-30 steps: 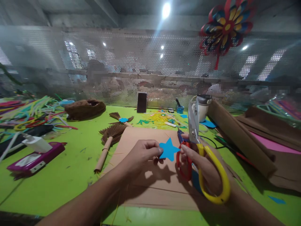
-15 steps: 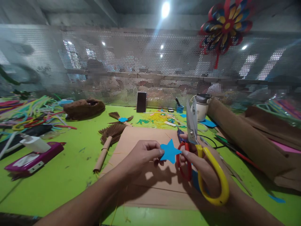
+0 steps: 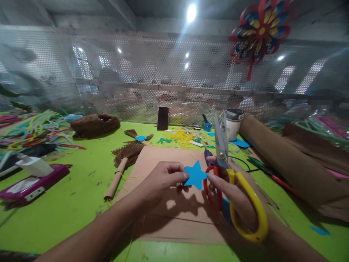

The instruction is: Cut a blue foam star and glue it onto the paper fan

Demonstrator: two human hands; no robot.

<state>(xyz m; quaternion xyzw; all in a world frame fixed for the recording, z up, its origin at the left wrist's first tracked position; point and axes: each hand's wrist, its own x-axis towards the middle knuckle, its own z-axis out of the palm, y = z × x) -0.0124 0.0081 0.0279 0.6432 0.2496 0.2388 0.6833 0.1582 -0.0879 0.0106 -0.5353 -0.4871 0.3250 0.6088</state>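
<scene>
Blue paper star [image 3: 195,175] up in the air just above brown sheet [image 3: 163,156] on green surface [image 3: 68,203], held between both hands. Left hand [image 3: 160,180] clenched on star's left point, fingers [image 3: 185,175] pinching thumb against forefinger. Right hand [image 3: 231,189] wrapped around scissors [image 3: 227,171], threaded through red and yellow loops, blades pointing up and away from the paper, one fingertip touching star's right point. To handle well, probably: keep the pinch light and close to the tip so thin paper doesn't crease, support both sides so it stays flat, keep blades tilted clear of star and of the left fingers while turning it. Around: brown paper broom [image 3: 127,154] left of sheet, brown roll [image 3: 278,156] at right, white cup [image 3: 234,127] behind scissors.
</scene>
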